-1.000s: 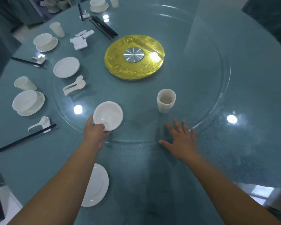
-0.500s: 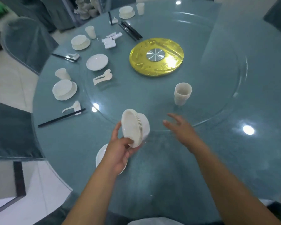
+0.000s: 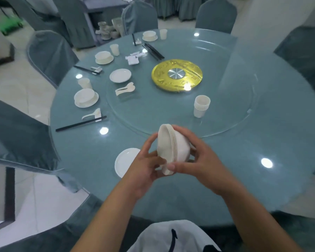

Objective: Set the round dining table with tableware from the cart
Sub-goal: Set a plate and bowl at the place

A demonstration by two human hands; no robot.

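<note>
Since half a second ago, the right hand has come in to join the left hand; both now clasp the stack of bowls, tipped on edge above the table at six o'clock, with a plate beside at seven and stacked cups at one.

Both hands, the left hand and the right hand, hold a stack of white round bowls tipped sideways above the near edge of the round blue-green glass table, just beside a white flat plate.
</note>
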